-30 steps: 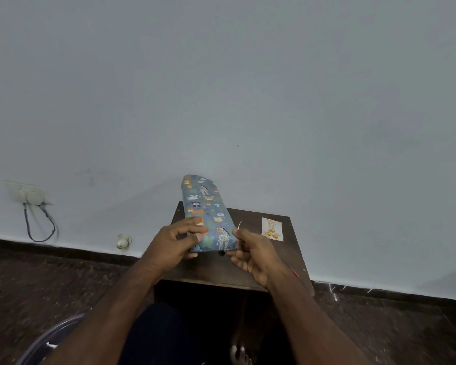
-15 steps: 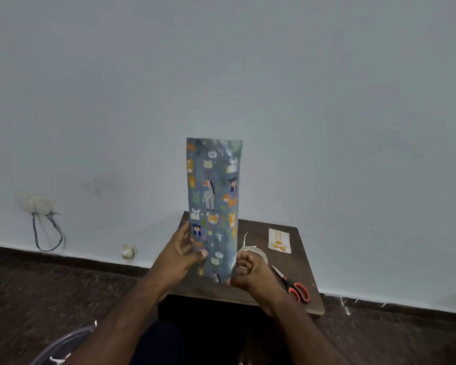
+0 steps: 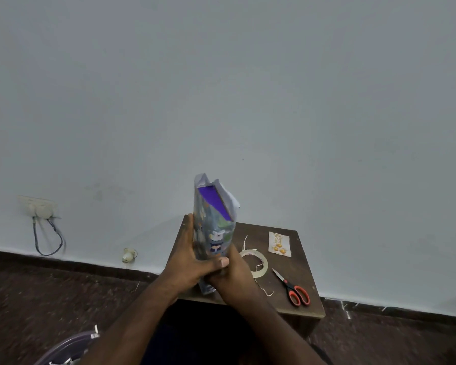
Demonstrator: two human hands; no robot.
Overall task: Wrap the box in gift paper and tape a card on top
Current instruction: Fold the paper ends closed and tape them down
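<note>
1. Setting: dark speckled floor, small brown wooden table [image 3: 298, 309] set against a plain grey-white wall [image 3: 221, 88]; wall socket with looped cable [image 3: 41, 219] at far left.
2. Left hand [image 3: 187, 262]: fingers laid up the box's left face, thumb hooked across its near edge; gripping.
3. Right hand [image 3: 232, 275]: curled round the lower right of the box, partly hidden behind the left thumb; gripping.
4. Wrapped box [image 3: 212, 238]: held on end just above the table's near-left part, leaning away. Change: half a second ago its broad printed face stood towards the camera; now turned edge-on, showing the open top end. Reading: the body wrap looks done, and the end flaps are probably next.
5. Appearance: blue-grey paper with cartoon animals; white underside flaring loose at the top; purple box end [image 3: 215, 204] bare inside.
6. Tape roll [image 3: 256, 262]: flat beside the right hand.
7. Scissors [image 3: 294, 289]: red-handled, right of the tape.
8. Greeting card [image 3: 280, 244]: at the table's far side, not yet attached.
</note>
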